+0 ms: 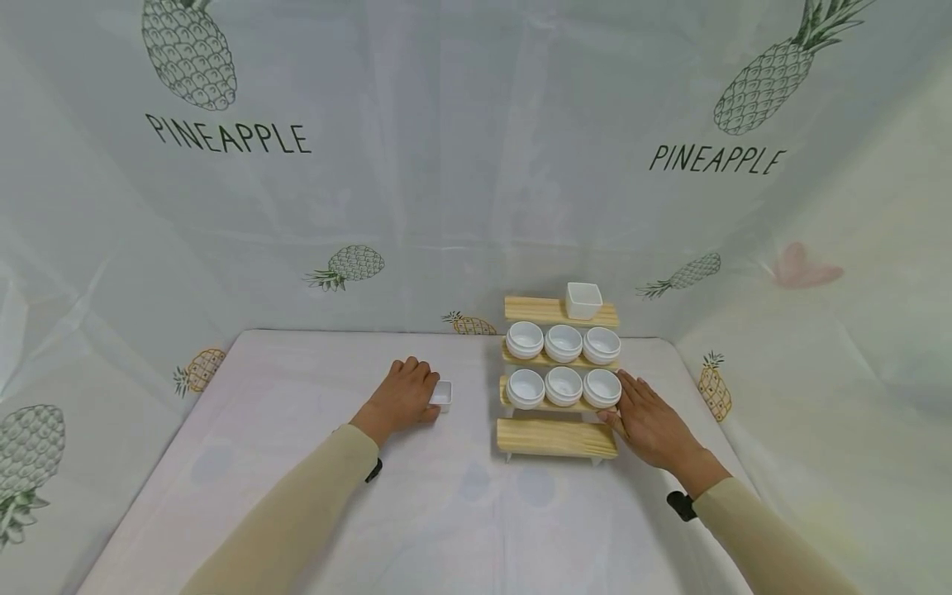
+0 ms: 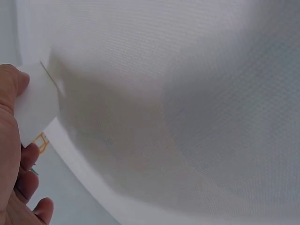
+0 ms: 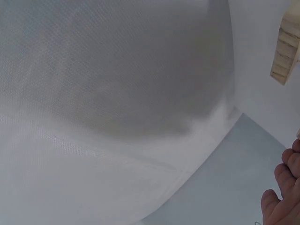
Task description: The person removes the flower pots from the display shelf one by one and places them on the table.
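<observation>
A small square white bowl [image 1: 442,394] is on the table, left of the wooden stand. My left hand [image 1: 402,395] grips it, thumb on the near side and fingers over the far side. In the left wrist view the thumb presses the bowl's white wall [image 2: 38,101]. At the right end of the tiered stand [image 1: 558,438], my right hand [image 1: 654,423] lies with fingers extended, fingertips right at the middle steps. Two rows of round white bowls [image 1: 564,386] sit on those steps. Another square white bowl [image 1: 583,301] stands at the right of the top step.
The stand's lowest step [image 1: 550,431] is bare wood. A white cloth [image 1: 446,512] covers the table, and pineapple-printed sheeting [image 1: 461,165] hangs behind and at the sides. The stand is close to the back edge.
</observation>
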{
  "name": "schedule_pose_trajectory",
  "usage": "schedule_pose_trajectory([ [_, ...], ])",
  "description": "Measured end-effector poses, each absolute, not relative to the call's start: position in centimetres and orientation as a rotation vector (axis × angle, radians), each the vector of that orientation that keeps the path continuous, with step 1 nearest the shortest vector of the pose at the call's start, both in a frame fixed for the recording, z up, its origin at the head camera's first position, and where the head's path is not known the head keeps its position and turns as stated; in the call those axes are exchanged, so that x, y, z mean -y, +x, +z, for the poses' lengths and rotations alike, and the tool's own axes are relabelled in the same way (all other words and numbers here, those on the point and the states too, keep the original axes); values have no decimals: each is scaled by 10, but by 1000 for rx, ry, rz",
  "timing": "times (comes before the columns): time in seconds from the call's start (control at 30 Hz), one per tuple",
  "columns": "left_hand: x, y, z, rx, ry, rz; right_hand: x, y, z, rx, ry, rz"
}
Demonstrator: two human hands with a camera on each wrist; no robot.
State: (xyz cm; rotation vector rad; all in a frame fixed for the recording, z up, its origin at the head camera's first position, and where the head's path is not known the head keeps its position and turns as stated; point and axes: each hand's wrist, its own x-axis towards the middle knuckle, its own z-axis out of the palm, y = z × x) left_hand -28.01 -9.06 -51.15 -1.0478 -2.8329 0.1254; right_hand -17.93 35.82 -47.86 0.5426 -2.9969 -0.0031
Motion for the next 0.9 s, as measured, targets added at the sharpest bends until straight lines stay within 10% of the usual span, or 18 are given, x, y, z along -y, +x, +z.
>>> schedule_pose_trajectory([
  [0.3,88,-284,-495,2816,-1001,1,-362,-175,-482,2985,529,5],
  [0.9,-35,-311,-329,2517,-1036,-184,-360,-175,-479,2979,549,-63],
])
